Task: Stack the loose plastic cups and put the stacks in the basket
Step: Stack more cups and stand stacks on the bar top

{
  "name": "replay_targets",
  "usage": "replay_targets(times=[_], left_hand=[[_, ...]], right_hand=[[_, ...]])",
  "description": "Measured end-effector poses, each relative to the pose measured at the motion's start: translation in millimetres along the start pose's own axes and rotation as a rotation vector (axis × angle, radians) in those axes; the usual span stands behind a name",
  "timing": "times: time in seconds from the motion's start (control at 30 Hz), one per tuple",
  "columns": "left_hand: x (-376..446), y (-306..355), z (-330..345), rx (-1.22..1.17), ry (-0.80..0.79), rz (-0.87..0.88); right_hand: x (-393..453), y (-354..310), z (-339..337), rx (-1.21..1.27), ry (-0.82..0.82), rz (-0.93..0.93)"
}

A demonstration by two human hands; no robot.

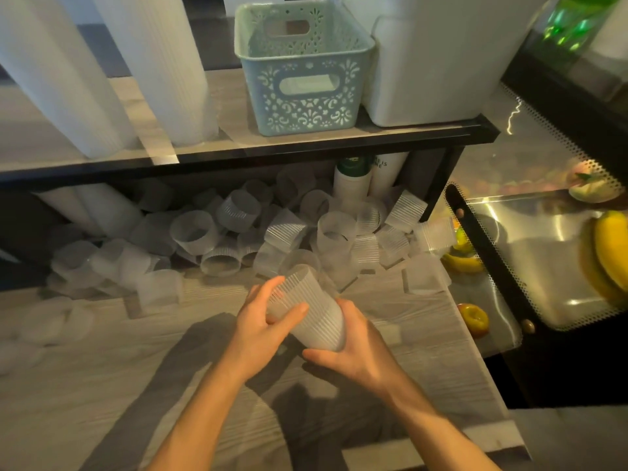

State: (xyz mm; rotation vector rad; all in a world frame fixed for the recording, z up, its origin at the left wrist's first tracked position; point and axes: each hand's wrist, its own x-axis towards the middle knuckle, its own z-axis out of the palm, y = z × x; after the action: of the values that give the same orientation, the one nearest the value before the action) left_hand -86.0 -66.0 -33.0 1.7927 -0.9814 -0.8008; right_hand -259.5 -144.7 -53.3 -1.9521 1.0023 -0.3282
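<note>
Both hands hold one short stack of ribbed clear plastic cups, tilted with its mouth pointing away from me, just above the wooden counter. My left hand wraps the stack's left side, thumb across the front. My right hand cups its base from the right. Behind the stack, many loose clear cups lie in a heap under the shelf, most on their sides. A pale blue-green openwork basket stands on the shelf above, and nothing shows inside it.
Tall white cup stacks lean on the shelf's left; a white container stands right of the basket. Flat lids lie on the counter's left. A glass display case with bananas and other fruit borders the right.
</note>
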Motion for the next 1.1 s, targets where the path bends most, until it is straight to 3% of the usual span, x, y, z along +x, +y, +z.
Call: replay_targets(times=[0.33,0.47,0.7,0.77,0.83,0.93,1.1], left_hand=[[-2.7,-0.2,6.8,0.078,0.029,0.146],[-8.6,0.5,17.3,0.134,-0.107,0.169],[-26.4,0.5,40.5,0.194,-0.318,0.053],[-13.4,9.2,44.7,0.147,-0.267,0.037],[9.4,21.2,49.2,0.119,-0.103,0.038],[52.7,38.6,54.2,0.313,0.121,0.121],[114.1,60.4,71.2,0.662,0.169,0.161]], right_hand=[[-15.3,8.3,-6.6,0.084,-0.062,0.022],[-17.2,9.7,-9.6,0.085,-0.027,0.024],[-27.1,20.9,-24.0,0.037,-0.037,0.055],[-27.8,23.0,-28.9,0.027,0.0,0.095],[-26.8,24.3,-34.3,0.015,0.06,0.13],[-25.1,28.1,-42.5,0.025,0.137,0.148],[-21.0,38.6,-54.3,0.081,0.168,0.152]])
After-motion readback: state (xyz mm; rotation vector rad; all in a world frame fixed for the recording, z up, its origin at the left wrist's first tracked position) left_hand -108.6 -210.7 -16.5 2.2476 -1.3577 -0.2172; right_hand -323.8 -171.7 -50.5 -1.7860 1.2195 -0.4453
